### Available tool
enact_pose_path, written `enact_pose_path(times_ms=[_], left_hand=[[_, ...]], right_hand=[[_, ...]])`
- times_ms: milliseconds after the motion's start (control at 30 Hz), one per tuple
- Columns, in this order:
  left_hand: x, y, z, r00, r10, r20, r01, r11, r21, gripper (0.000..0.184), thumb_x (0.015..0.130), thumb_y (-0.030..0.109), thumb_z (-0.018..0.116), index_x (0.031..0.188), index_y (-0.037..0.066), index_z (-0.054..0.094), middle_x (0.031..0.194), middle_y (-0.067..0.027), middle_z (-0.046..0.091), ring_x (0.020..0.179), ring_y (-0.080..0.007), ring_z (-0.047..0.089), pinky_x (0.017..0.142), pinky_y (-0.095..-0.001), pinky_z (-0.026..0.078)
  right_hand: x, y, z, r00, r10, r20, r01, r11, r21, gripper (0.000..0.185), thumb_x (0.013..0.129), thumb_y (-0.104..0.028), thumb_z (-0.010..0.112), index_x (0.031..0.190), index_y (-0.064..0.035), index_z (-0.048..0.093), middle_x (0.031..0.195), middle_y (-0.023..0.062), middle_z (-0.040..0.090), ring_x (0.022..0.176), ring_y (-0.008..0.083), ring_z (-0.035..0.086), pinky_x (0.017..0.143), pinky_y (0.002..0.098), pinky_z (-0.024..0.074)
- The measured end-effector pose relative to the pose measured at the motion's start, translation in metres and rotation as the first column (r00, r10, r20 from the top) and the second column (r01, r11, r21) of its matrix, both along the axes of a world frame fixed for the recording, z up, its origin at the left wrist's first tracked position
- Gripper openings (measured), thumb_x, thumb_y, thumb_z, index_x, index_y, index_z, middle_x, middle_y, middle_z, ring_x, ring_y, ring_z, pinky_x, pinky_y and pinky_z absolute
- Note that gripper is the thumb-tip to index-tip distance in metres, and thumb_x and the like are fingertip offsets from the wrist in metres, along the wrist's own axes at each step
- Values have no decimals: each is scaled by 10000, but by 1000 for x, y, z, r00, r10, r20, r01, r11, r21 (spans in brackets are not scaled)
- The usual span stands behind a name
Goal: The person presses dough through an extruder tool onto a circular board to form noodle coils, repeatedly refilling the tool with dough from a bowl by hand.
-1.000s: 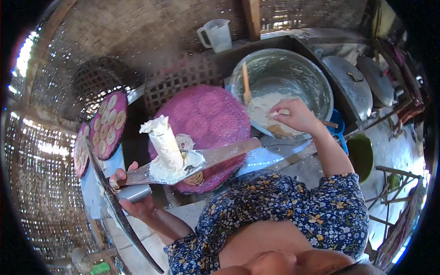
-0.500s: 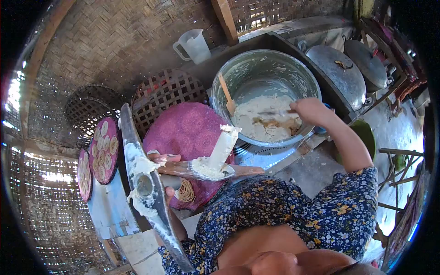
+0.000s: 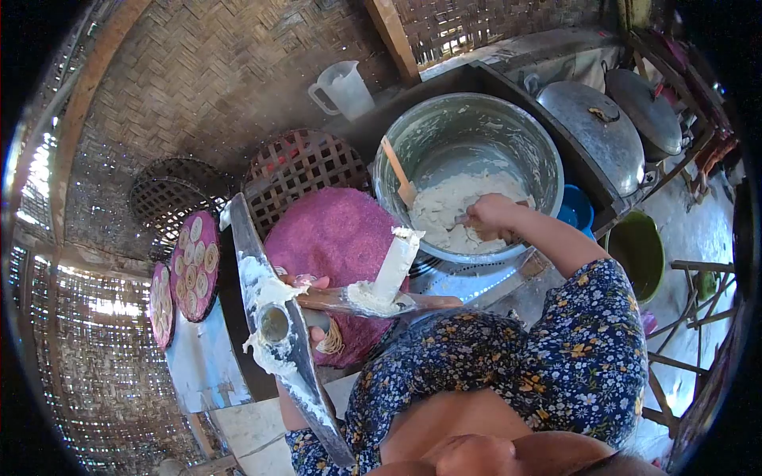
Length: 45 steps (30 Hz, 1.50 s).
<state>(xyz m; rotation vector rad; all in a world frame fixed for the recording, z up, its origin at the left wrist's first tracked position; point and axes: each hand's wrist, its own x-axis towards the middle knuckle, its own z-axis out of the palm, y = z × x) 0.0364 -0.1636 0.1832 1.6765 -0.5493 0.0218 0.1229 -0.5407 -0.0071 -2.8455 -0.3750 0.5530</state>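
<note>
My left hand [image 3: 308,282], mostly hidden, grips a wooden noodle press [image 3: 274,293]. The press's long bar with a cylinder is smeared with white dough. Across it lies the plunger bar [image 3: 432,302], whose dough-coated plunger [image 3: 395,266] points up. Pale noodle strands [image 3: 333,339] show beneath, over a round pink tray [image 3: 337,230]. Inside a large metal basin [image 3: 548,151], my right hand [image 3: 494,216] is closed low at the white dough [image 3: 452,194]. Something brownish shows under its fingers, too hidden to name. A wooden spatula [image 3: 399,173] leans against the basin's left wall.
Round pink trays with noodle coils [image 3: 194,266] stand at the left, near woven baskets [image 3: 302,170]. Behind the basin are a plastic measuring jug [image 3: 345,91] and large lidded pots [image 3: 591,131]. A blue container [image 3: 575,210] and a green bucket [image 3: 639,254] sit at the right.
My right hand has moved left and down from the basin's right rim to the dough. The whole view has shifted slightly; my left hand still holds the press.
</note>
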Motion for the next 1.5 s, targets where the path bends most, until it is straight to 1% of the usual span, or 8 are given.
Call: enact_pose_path(times_ms=[267,300,333,500,700,933,1267,1500], left_hand=[[9,7,-24,957,-89,-278,24,973,-230,454,765,69,632,1172,32,434,1070,-158,545,974,-279,556,774,-394,499],[13,8,-28,962,-94,-256,50,983,-175,445,770,59,626,1172,34,437,1070,-160,548,975,-276,556,775,-394,498],[18,-6,-22,955,-52,292,-93,883,460,370,779,38,599,1127,32,473,1042,-129,565,910,-229,583,772,-346,493],[65,-29,-62,951,-60,-304,96,990,106,392,728,189,636,1066,31,517,954,-90,607,833,-207,595,768,-324,479],[72,-110,-39,997,-68,32,56,954,294,384,605,215,725,940,73,600,901,-108,622,832,-249,597,750,-335,465],[74,-126,-40,944,-199,265,32,851,524,257,652,234,628,889,138,656,936,-94,608,932,-285,536,786,-361,453],[72,-127,-40,950,-149,275,-31,831,556,299,688,277,605,972,189,635,985,-77,616,915,-274,567,768,-361,470],[105,-100,-85,865,-107,490,-219,798,561,282,753,275,539,1005,170,608,1004,-104,605,912,-311,560,775,-382,466]], right_hand=[[-29,-29,39,996,10,-87,2,990,139,320,755,-372,570,855,-77,644,744,162,619,731,327,591,663,400,454],[-31,-39,48,996,4,-89,11,986,167,343,758,-387,573,852,-65,642,744,162,619,729,331,590,666,401,450],[-33,-47,62,996,0,-91,18,981,191,366,762,-402,577,849,-53,641,745,162,619,727,335,588,670,402,446],[-49,-99,122,966,-96,-242,212,829,518,377,754,-390,644,940,-62,660,607,10,532,497,99,456,450,247,361],[-80,-96,194,951,90,-297,220,477,851,533,806,-402,595,1075,57,571,606,-17,461,488,42,380,416,195,281],[-66,-79,228,896,291,335,-413,823,391,364,852,-370,528,1122,-135,591,685,56,609,645,152,588,555,308,435],[-120,64,261,162,686,709,-109,726,-678,151,742,-181,533,831,-68,579,664,-27,494,645,143,527,546,293,396],[-138,21,293,261,381,887,-209,919,-334,186,690,-210,612,856,-128,588,625,6,467,589,180,516,512,319,396]])
